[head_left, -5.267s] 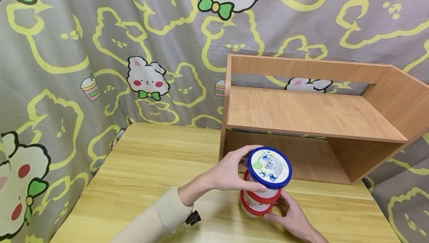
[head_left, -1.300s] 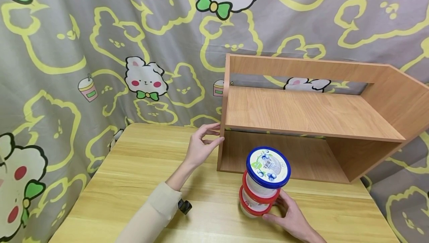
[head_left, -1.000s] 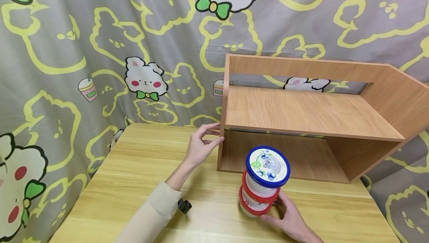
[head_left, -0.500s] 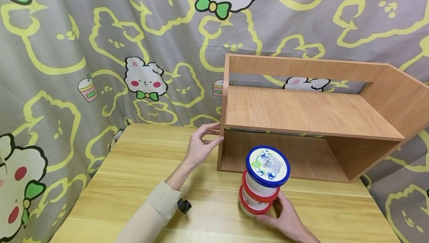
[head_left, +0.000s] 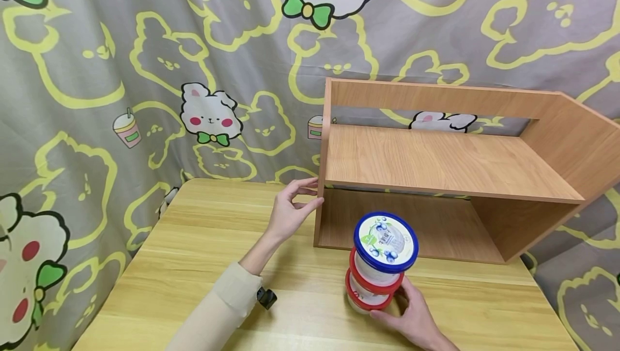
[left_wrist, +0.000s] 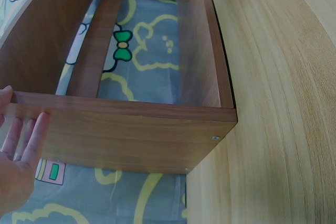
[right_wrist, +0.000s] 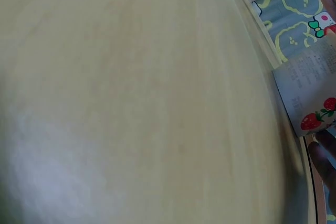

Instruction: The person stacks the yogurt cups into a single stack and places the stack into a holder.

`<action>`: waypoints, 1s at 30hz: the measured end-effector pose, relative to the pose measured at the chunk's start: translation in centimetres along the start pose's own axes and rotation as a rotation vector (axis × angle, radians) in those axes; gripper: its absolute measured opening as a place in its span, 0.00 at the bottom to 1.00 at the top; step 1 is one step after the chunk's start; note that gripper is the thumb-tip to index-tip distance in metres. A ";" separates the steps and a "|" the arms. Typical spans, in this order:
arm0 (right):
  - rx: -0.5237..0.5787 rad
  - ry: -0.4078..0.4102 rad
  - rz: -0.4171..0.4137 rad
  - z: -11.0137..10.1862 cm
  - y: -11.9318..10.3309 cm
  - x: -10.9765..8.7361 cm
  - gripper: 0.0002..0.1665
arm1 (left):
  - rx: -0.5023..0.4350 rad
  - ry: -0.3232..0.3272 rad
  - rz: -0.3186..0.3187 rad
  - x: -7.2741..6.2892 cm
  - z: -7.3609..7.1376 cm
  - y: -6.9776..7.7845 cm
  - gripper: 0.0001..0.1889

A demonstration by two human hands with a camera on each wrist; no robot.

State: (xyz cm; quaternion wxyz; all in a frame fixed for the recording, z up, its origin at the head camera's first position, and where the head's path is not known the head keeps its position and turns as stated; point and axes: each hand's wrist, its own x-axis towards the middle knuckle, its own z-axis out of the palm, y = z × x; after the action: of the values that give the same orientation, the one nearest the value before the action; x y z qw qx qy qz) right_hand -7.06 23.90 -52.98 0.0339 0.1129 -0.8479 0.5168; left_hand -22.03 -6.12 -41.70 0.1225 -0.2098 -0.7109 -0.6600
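A stack of three round tubs stands on the table in front of the shelf in the head view. The top tub (head_left: pixel 386 241) has a blue lid with blueberries on it; the middle tub (head_left: pixel 375 281) and bottom tub (head_left: pixel 364 298) have red lids. My right hand (head_left: pixel 411 316) holds the lower part of the stack from the right, its thumb at the bottom tub and its other fingers partly hidden behind. My left hand (head_left: pixel 287 211) touches the left side panel of the wooden shelf (head_left: pixel 450 160). Its fingers lie fairly straight along the panel's outer face (left_wrist: pixel 121 135), thumb at the front edge.
The two-level shelf takes up the back right of the wooden table (head_left: pixel 208 232). A patterned curtain (head_left: pixel 160 71) hangs behind and along the left. A small black piece (head_left: pixel 266 297) sits at the left sleeve cuff. Strawberries show on a tub (right_wrist: pixel 310 90) in the right wrist view.
Since the oldest frame my left hand has left the stack and moved left to the shelf's side panel. My right hand and the blue-lidded tub have shifted slightly left.
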 end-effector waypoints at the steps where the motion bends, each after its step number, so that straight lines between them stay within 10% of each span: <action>1: -0.002 0.005 -0.012 0.0 0.1 0.0 0.44 | 0.001 0.000 0.000 0.0 0.0 0.0 0.23; 30: 0.014 0.073 -0.118 0.1 0.5 -0.1 0.45 | 0.016 0.000 -0.013 -0.1 0.1 0.2 0.22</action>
State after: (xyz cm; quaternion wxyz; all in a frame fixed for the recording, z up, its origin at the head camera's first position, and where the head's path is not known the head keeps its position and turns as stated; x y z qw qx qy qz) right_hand -7.10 24.05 -53.48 0.0945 0.1438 -0.8344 0.5237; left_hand -21.88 -6.02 -41.60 0.1199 -0.2040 -0.7174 -0.6553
